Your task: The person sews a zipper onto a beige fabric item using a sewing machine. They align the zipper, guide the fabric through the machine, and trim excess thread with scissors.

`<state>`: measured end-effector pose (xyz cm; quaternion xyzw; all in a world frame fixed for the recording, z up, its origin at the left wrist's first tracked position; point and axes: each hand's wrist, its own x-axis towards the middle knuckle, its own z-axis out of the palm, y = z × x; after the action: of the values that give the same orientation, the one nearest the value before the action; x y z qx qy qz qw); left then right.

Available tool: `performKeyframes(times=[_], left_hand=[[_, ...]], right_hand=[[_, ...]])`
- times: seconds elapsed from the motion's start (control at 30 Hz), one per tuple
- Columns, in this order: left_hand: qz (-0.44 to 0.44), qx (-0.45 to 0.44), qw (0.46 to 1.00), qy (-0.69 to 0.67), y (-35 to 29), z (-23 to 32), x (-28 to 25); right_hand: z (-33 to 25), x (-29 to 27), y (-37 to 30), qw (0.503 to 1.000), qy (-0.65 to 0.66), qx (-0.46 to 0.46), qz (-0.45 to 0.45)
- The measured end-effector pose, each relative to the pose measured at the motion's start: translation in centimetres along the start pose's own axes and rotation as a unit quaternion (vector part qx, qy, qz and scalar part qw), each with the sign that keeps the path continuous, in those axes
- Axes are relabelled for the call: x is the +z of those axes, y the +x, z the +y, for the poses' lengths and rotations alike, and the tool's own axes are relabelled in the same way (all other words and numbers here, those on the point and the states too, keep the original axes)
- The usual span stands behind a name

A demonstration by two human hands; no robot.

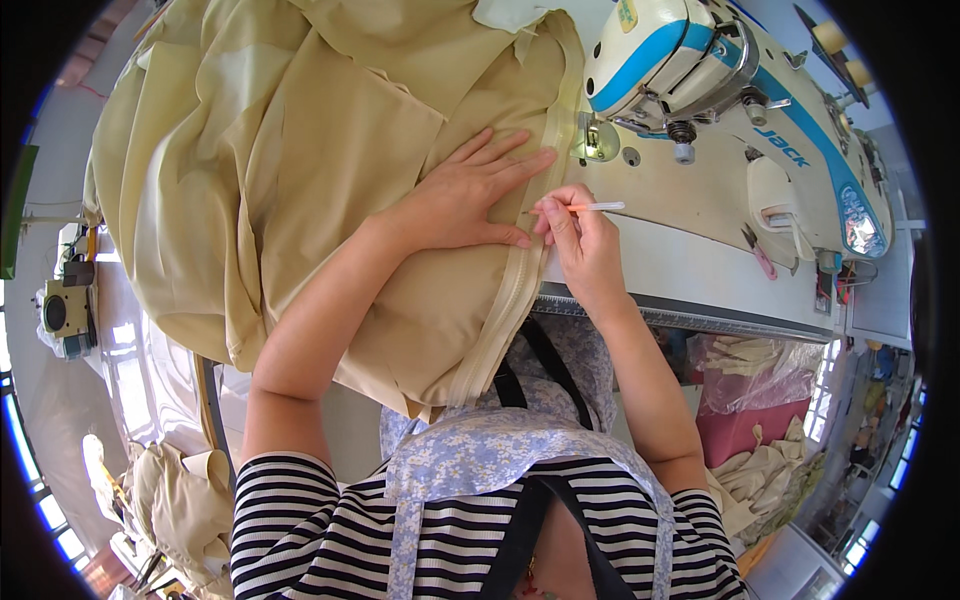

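Note:
A large piece of beige fabric [330,170] is heaped over the sewing table. My left hand [465,195] lies flat on it with fingers spread, pressing near its right edge. Along that edge runs a beige strip [508,295] that looks like zipper tape. In my right hand [583,235] is a slim orange pencil [600,206] with a whitish end, pinched between thumb and fingers. Its tip points left at the strip, close to my left fingers; whether it touches the cloth I cannot tell. Just beyond my hands is the lit presser foot area [597,140] of the sewing machine [690,70].
Pink-handled thread snips [762,258] lie on the table below the machine arm. A measuring scale [650,315] runs along the table's front edge. To the lower right, more beige cloth [770,475] lies near a plastic-covered bundle [745,370]; another cloth pile [180,500] sits lower left.

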<state>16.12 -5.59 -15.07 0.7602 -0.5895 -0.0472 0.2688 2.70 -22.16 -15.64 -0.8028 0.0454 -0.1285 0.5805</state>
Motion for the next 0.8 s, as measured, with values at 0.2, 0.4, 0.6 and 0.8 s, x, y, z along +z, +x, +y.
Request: performKeyframes(times=[0.2,0.4,0.6,0.8], left_hand=[[0.003,0.002,1.000,-0.006,-0.1,0.1,-0.1],[-0.006,0.001,1.000,0.004,0.1,0.0,-0.1],[0.034,0.025,0.999,0.010,0.1,-0.1,-0.3],[0.198,-0.021,0.980,-0.002,7.1,-2.4,-1.9]], right_hand=[[-0.1,0.2,-0.1,0.999,-0.053,0.006,-0.006],[-1.4,-1.3,-0.4,0.994,-0.086,-0.070,0.023],[-3.7,-5.2,-4.0,0.929,-0.332,-0.154,-0.053],[-2.3,-1.1,-1.7,0.893,-0.369,-0.255,-0.042]])
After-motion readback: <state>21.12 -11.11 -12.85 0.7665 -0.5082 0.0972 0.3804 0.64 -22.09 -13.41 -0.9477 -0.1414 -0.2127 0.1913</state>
